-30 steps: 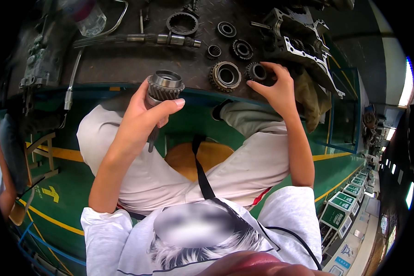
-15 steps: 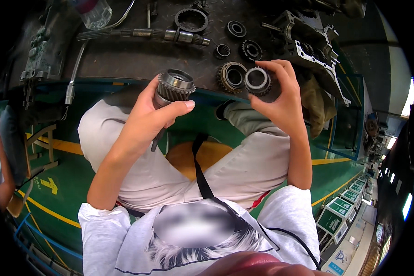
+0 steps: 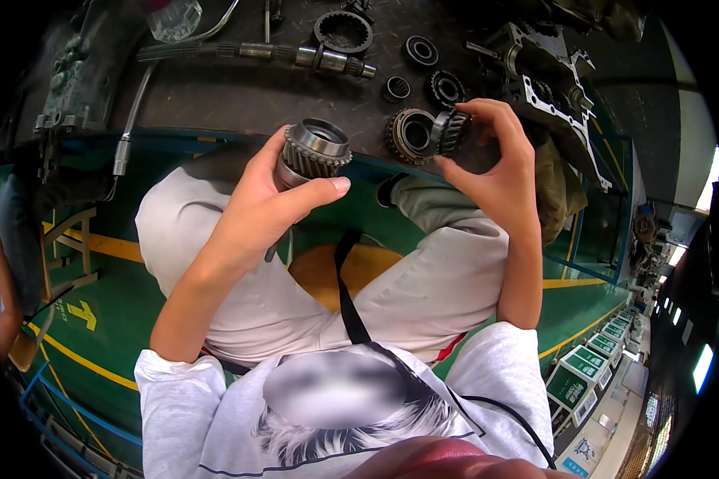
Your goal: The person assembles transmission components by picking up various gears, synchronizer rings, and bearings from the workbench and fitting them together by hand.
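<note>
In my left hand (image 3: pixel 260 188) is a steel helical gear (image 3: pixel 315 152) with a smooth raised collar, held over the bench's near edge with its bore facing up. Fingers wrap its far side and the thumb presses the near side. My right hand (image 3: pixel 499 152) pinches a smaller toothed gear (image 3: pixel 450 132) between thumb and fingertips, tilted nearly edge-on. Close beside that gear, on the bench, lies a brassy-rimmed gear ring (image 3: pixel 410 136), partly overlapped by it. Just beyond are a dark gear (image 3: pixel 444 89), a small needle bearing (image 3: pixel 396 89) and a ball bearing (image 3: pixel 420 52).
A long splined shaft (image 3: pixel 256 52) lies across the bench (image 3: pixel 192 104), near a toothed ring (image 3: pixel 343 32). An open metal housing (image 3: pixel 535 92) stands at the right. Left are a metal valve-like block (image 3: pixel 68 88), a rod-like tool (image 3: pixel 124 144) and a clear bottle (image 3: pixel 172 20).
The small gear in my right hand has tipped from face-up to nearly edge-on. My left hand still holds its gear, and the whole bench view has shifted slightly right.
</note>
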Demonstrator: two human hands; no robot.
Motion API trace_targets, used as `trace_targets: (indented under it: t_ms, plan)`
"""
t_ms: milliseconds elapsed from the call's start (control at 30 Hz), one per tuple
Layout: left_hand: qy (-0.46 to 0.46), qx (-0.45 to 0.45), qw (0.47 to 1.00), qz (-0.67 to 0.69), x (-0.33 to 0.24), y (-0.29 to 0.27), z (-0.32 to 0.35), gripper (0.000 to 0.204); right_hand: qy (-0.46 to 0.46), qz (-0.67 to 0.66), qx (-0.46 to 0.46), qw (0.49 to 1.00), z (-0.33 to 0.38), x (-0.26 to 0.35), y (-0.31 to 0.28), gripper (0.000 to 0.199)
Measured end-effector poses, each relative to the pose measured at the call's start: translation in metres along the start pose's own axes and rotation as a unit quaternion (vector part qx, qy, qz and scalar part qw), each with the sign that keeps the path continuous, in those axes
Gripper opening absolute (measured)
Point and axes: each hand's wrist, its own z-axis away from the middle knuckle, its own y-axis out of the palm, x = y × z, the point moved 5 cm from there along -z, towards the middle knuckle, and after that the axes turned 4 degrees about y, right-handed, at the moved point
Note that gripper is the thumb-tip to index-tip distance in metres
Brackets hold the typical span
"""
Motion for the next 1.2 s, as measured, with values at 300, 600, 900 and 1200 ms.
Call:
trace_targets:
  t_ms: [300, 600, 900, 1200]
  plan:
    - [0.021, -0.009, 0.999, -0.029, -0.004, 0.004, 0.001, 0.044, -0.051, 0.025, 0.042, 0.997, -0.007, 0.005, 0.018, 0.053]
    - [0.017, -0.016, 0.999, -0.032, -0.006, 0.002, 0.002, 0.051, -0.037, 0.04, 0.079, 0.995, -0.01, 0.003, 0.022, 0.055]
    - [0.006, -0.003, 1.0, -0.02, -0.007, 0.001, 0.004, 0.052, -0.011, 0.041, 0.075, 0.996, -0.01, 0.001, 0.02, 0.054]
    - [0.021, -0.02, 0.999, -0.032, -0.006, 0.001, 0.003, 0.051, -0.006, 0.004, 0.063, 0.998, -0.01, 0.001, 0.022, 0.052]
